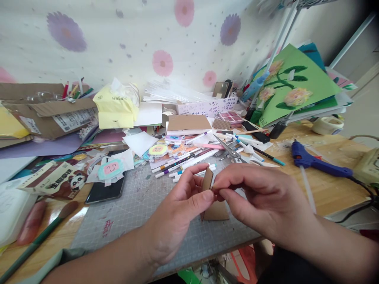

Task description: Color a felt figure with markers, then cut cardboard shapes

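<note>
1. Hidden parts: the left hand (pixel 177 207) and right hand (pixel 260 205) meet over a small cardboard piece (pixel 207 180). Only its upper strip shows between the fingers; the lower part of a second cardboard piece (pixel 216 212) shows below the thumbs. Whether the two are joined cannot be told.
2. Finger state: the left thumb and forefinger are pressed together on the strip's left face; the right thumb and forefinger pinch its right edge. The remaining right fingers are curled under and hidden.
3. Position: the cardboard piece is held just above the cutting mat (pixel 142 205), at the centre of the view, near the front edge of the counter (pixel 328 193).
4. Materials: the cardboard is brown, flat and matte, with straight cut edges. The mat is grey with a fine printed grid and scattered marks.
5. At 12 o'clock from the hands: scissors (pixel 232 152) with metal blades, lying among pens and paper scraps.
6. At 2 o'clock: a blue glue gun (pixel 314 161) with a clear stick at its rear, lying on bare wood; its cord runs out of view.
7. At 10 o'clock: a dark phone (pixel 103 191), partly covered by a pink-and-teal paper cutout (pixel 110 169).
8. At 9 o'clock: a green-handled brush (pixel 38 238), cut off by the frame edge.
9. At 1 o'clock, far: a green card with paper flowers (pixel 296 86), leaning and partly cut off.
</note>
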`<state>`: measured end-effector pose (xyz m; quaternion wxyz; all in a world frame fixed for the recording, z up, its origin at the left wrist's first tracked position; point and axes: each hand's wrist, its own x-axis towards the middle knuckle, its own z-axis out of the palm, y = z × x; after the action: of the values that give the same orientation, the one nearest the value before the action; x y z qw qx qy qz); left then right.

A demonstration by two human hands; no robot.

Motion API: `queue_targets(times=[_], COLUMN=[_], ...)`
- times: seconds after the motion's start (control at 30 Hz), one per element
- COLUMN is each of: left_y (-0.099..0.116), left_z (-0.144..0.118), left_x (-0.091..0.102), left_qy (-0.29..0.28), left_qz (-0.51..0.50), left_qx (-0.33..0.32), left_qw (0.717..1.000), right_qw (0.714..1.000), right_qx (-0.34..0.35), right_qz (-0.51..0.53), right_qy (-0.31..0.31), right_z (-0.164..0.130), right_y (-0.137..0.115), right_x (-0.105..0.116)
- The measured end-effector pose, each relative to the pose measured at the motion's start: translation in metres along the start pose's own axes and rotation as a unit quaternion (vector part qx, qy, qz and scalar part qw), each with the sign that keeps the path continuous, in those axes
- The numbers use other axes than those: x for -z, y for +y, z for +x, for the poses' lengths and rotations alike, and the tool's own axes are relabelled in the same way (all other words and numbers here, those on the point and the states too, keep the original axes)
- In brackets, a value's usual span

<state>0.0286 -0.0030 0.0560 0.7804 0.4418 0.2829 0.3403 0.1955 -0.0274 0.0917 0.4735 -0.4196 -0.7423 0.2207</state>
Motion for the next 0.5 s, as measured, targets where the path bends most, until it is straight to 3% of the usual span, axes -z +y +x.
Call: queue_targets(times=[0.27,0.5], left_y=[-0.0028,-0.0046], left_z=[-0.0010,0.0014], left_x=[0.0010,0.0034], left_qy=[0.045,0.090], left_qz=[0.032,0.183], left_qx=[-0.066,-0.174], left_qw=[0.996,0.963], right_qw=[0.999,0.992], right_qx=[-0.006,0.032], right_qz=[-0.048,-0.119], right_qy=[-0.008,0.006], right_z=[-0.0028,-0.0028], right_y=[-0.0026,-0.0016], right_x=[-0.0025,-0.0091])
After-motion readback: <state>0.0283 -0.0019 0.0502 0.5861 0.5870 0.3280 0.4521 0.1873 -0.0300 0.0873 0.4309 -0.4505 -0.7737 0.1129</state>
